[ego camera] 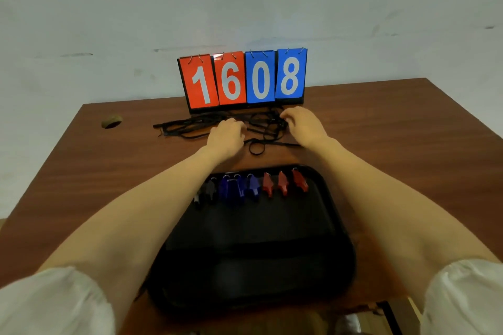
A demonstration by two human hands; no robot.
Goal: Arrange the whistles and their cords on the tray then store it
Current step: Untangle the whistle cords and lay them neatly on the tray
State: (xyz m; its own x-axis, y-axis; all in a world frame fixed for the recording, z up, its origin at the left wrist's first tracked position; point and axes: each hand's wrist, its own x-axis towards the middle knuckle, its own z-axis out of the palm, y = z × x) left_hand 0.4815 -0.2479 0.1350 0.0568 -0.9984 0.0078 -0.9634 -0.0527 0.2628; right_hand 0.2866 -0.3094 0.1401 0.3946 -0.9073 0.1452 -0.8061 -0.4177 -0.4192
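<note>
Grip: both hands, left hand (pixel 226 134) and right hand (pixel 302 124), fingers curled into black cords (pixel 187 126); actual pinch unclear.
Whistles (pixel 254 187): rowed on tray (pixel 272 266).

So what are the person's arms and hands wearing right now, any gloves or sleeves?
No gloves: the left hand and the right hand are bare, with no rings, watch or markings visible. Both forearms are uncovered. White, loose sleeves are pushed up and bunched near the elbows at the bottom corners of the view.

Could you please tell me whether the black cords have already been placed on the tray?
No, the black cords lie in a tangle on the wooden table beyond the tray, which holds only the whistles.
</note>
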